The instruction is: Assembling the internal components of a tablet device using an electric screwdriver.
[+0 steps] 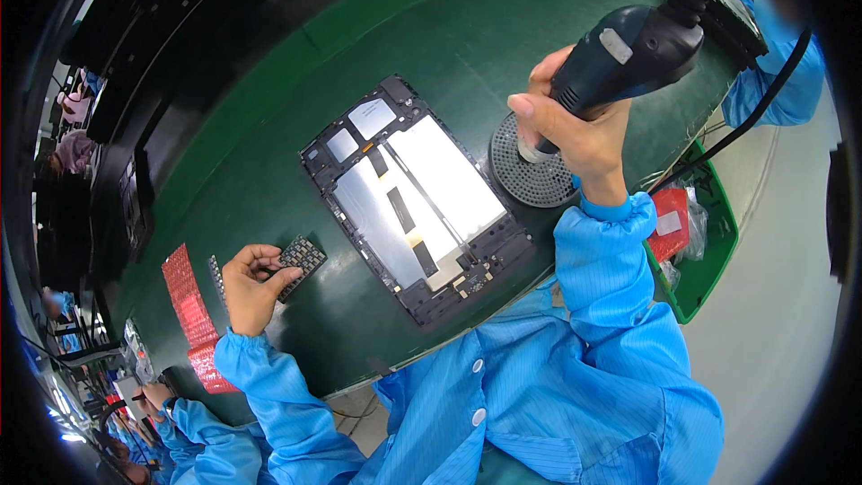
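My right hand is wrapped round a black electric screwdriver, its lower end pointing down over a round perforated screw plate. Whether its tip touches the plate is hidden. At the left, my left hand has its thumb and curled fingers closed on a small dark sheet covered with rows of light little pieces. Between my hands lies an opened tablet, its silver battery panels, dark frame and small circuit board exposed, tilted on the green table.
Red bubble wrap lies left of my left hand, beside a narrow dark strip. A green bin with red and clear packaging stands at the right. A black cable hangs beside it. Co-workers in blue sleeves are nearby.
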{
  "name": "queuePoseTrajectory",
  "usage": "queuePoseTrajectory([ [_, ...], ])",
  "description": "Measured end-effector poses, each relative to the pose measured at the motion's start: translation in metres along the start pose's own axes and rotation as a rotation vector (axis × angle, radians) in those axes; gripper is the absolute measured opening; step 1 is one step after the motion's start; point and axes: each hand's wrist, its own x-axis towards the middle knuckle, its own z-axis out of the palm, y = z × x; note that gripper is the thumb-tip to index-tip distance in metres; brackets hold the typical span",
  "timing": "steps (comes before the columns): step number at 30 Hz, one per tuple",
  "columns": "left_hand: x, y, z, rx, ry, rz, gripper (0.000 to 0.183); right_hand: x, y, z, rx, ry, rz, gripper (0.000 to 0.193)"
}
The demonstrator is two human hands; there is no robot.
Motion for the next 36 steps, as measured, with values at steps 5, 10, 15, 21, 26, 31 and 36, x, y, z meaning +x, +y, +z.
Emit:
queuePoseTrajectory([
  [5,0.003,-0.001,0.0,-0.136,0.019,-0.046,0.027,0.001,-0.001,-0.001,-0.014,0.017,-0.007,0.029],
  [10,-0.013,-0.003,0.003,0.038,0.194,0.023,0.019,0.0,-0.009,0.012,0.003,0.046,0.059,0.027],
  [15,-0.018,0.013,0.024,0.368,0.349,0.44,0.008,-0.002,-0.036,0.02,0.116,0.017,-0.089,0.028],
  [21,-0.025,0.02,0.057,0.042,0.303,0.45,0.01,0.009,-0.037,0.108,0.037,-0.345,-0.112,0.027],
  [26,-0.006,0.002,0.038,-0.086,0.525,0.433,0.013,0.024,-0.037,0.184,0.161,-0.382,0.022,0.023],
  [31,0.002,-0.01,0.045,-0.226,0.466,0.305,0.013,0.021,0.011,0.197,0.144,-0.397,0.085,0.022],
  [36,-0.004,-0.009,0.045,-0.208,0.512,0.347,0.013,0.017,0.015,0.198,0.129,-0.391,0.086,0.022],
])
